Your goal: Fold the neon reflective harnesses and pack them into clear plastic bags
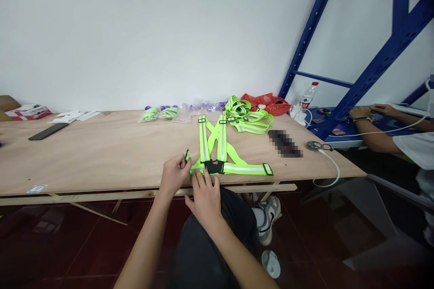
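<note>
A neon-yellow reflective vest (222, 144) with grey stripes lies spread on the wooden table (118, 153) in front of me. Its black buckle (214, 166) sits at the middle of the waist strap. My left hand (174, 172) pinches the left end of that strap, where a black slider (187, 156) stands up above the fingers. Just beside it, my right hand (206, 194) rests with fingers stretched out, the tips on the strap left of the buckle. The strap between the hands is partly hidden by the fingers.
More neon straps (249, 115) are heaped behind the vest, against a red plastic bag (267, 103). Bagged straps (151, 114) line the wall. A pixelated dark object (285, 143) and a round device (314, 145) with a cable lie right. Beyond the blue frame (364, 74) are another person's arms (376, 133).
</note>
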`<state>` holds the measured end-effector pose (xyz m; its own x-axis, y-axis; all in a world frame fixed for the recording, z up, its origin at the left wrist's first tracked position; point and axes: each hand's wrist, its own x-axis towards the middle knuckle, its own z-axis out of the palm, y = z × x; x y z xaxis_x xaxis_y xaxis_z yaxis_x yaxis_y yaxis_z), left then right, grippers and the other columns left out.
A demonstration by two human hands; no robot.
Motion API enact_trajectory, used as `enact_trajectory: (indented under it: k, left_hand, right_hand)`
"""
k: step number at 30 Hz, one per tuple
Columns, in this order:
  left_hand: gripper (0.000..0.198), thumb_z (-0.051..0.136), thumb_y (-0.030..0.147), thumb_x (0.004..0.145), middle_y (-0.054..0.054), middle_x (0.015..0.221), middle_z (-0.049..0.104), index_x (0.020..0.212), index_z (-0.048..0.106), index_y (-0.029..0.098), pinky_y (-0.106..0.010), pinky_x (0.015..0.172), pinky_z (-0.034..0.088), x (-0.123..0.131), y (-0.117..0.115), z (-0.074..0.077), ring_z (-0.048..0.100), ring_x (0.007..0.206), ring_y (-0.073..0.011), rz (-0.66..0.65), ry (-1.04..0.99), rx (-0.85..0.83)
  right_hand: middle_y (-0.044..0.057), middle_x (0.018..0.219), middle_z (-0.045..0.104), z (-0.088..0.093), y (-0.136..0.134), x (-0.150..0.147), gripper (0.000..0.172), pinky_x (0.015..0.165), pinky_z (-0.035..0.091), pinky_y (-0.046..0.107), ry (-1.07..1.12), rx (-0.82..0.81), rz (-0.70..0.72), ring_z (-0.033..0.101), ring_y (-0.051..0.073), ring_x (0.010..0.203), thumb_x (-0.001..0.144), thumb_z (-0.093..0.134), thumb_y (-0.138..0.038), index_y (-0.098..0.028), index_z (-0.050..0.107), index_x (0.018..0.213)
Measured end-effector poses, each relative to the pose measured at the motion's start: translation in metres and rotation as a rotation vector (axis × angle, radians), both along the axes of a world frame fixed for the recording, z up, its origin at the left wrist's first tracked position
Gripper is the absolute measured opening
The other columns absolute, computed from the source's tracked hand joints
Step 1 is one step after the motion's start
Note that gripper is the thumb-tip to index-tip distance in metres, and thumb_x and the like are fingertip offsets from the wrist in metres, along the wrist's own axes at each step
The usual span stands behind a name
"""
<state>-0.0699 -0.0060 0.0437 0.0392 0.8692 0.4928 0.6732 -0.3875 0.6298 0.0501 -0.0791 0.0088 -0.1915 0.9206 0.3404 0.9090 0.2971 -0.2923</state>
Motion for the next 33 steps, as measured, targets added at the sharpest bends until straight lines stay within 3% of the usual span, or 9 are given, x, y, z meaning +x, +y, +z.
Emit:
enact_trajectory:
  k: [3, 9, 14, 19, 24, 29, 33]
  left_hand:
    - [0.032, 0.049, 0.026, 0.085, 0.005, 0.054, 0.038, 0.058, 0.031, 0.022, -0.024, 0.056, 0.031, 0.024, 0.014, 0.008, 0.039, 0.054, -0.0116, -0.132, 0.189, -0.010]
    - [0.014, 0.051, 0.014, 0.083, -0.004, 0.070, 0.062, 0.070, 0.055, 0.019, -0.027, 0.061, 0.039, 0.072, 0.029, 0.011, 0.058, 0.066, -0.0184, -0.449, 0.703, -0.071]
    - [0.014, 0.052, 0.014, 0.086, -0.008, 0.079, 0.068, 0.081, 0.064, 0.017, -0.031, 0.064, 0.045, 0.088, 0.035, 0.013, 0.064, 0.069, -0.0227, -0.602, 0.908, -0.065]
    - [0.022, 0.047, 0.025, 0.096, -0.007, 0.080, 0.067, 0.083, 0.064, 0.017, -0.029, 0.063, 0.045, 0.085, 0.040, 0.013, 0.064, 0.070, -0.0213, -0.737, 0.898, 0.039]
    - [0.024, 0.048, 0.027, 0.096, -0.005, 0.074, 0.063, 0.076, 0.058, 0.018, -0.028, 0.060, 0.039, 0.081, 0.043, 0.010, 0.059, 0.066, -0.0192, -0.792, 0.856, 0.043]
    - [0.019, 0.054, 0.029, 0.092, -0.001, 0.071, 0.055, 0.075, 0.051, 0.020, -0.027, 0.059, 0.035, 0.076, 0.045, 0.009, 0.052, 0.064, -0.0167, -0.864, 0.698, -0.055]
    - [0.027, 0.067, 0.037, 0.082, 0.004, 0.071, 0.049, 0.096, 0.051, 0.021, -0.024, 0.055, 0.033, 0.067, 0.048, 0.006, 0.046, 0.061, -0.0143, -0.851, 0.433, -0.238]
  right_hand:
    - [0.017, 0.145, 0.052, -0.006, -0.001, -0.001, 0.061, 0.110, 0.027, 0.058, 0.000, -0.003, 0.003, 0.034, 0.035, 0.140, 0.086, 0.063, -0.038, -0.015, 0.049, 0.141]
    - [0.019, 0.130, 0.062, -0.023, 0.003, 0.000, 0.058, 0.116, 0.021, 0.055, 0.046, -0.003, -0.012, 0.042, 0.036, 0.133, 0.081, 0.069, -0.040, -0.011, 0.059, 0.130]
    - [0.018, 0.123, 0.066, -0.029, 0.005, -0.001, 0.056, 0.117, 0.021, 0.052, 0.136, 0.048, -0.041, 0.049, 0.035, 0.126, 0.079, 0.072, -0.038, -0.011, 0.061, 0.126]
    - [0.016, 0.115, 0.067, -0.028, 0.004, -0.001, 0.049, 0.114, 0.026, 0.053, 0.166, 0.085, -0.046, 0.053, 0.034, 0.119, 0.079, 0.072, -0.036, -0.012, 0.063, 0.120]
    - [0.016, 0.123, 0.064, -0.031, 0.003, 0.000, 0.054, 0.117, 0.023, 0.053, 0.159, 0.099, -0.022, 0.049, 0.033, 0.125, 0.079, 0.072, -0.036, -0.012, 0.059, 0.126]
    - [0.018, 0.122, 0.065, -0.031, 0.003, 0.003, 0.053, 0.114, 0.029, 0.055, 0.202, 0.128, 0.000, 0.051, 0.035, 0.124, 0.079, 0.070, -0.031, -0.009, 0.059, 0.126]
    - [0.011, 0.109, 0.071, -0.023, 0.001, 0.022, 0.028, 0.101, 0.046, 0.044, 0.368, 0.247, 0.124, 0.062, 0.026, 0.108, 0.087, 0.059, -0.019, -0.017, 0.067, 0.114]
